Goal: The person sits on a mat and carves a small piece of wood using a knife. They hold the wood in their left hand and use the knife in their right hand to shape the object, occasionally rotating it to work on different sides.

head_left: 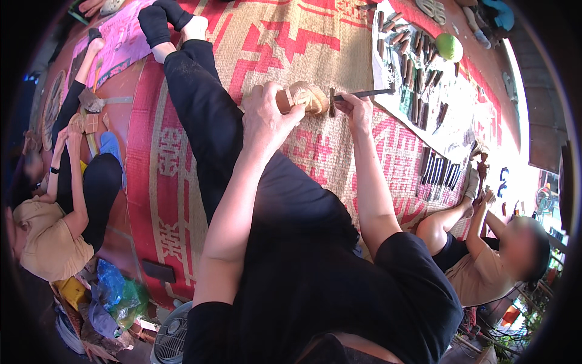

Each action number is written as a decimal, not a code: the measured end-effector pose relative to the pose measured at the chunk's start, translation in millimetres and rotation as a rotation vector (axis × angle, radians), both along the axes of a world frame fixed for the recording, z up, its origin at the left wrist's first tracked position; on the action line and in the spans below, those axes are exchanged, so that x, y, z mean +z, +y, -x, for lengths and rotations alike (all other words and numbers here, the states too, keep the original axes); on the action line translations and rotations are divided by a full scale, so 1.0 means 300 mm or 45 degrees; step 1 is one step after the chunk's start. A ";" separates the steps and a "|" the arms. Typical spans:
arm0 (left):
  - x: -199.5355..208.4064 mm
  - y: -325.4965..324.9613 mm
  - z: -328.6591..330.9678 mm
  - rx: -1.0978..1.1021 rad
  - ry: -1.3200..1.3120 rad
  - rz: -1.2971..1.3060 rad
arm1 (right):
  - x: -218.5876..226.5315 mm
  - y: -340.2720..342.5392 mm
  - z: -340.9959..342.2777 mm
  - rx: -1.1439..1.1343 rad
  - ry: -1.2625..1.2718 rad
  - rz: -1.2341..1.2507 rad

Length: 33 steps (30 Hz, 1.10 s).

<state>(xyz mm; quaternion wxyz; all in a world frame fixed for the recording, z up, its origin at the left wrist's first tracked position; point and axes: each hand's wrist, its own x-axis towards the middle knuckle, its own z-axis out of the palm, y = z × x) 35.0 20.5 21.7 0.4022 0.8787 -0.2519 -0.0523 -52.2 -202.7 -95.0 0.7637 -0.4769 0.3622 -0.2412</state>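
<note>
My left hand (267,115) is closed around a pale carved wooden piece (310,97), held over the patterned mat. The piece has a rounded end towards the right and a flat, darker block-like end by my fingers. My right hand (356,109) grips a thin dark-handled tool (376,93), its handle pointing right. A narrow brown crosswise head (332,102) sits at the tool's left end, close beside the carving. Whether that head touches the wood I cannot tell.
On a white sheet (394,67) at the right lie several wooden-handled carving tools (418,79) and a green round fruit (448,47). Dark-handled tools (441,171) lie in a row on the red-and-straw mat (279,36). Other people sit left (54,230) and right (485,267). A fan (171,337) stands lower left.
</note>
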 end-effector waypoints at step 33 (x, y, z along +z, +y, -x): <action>0.000 -0.005 0.003 0.024 -0.105 -0.004 | 0.015 0.051 -0.020 0.135 -0.045 0.002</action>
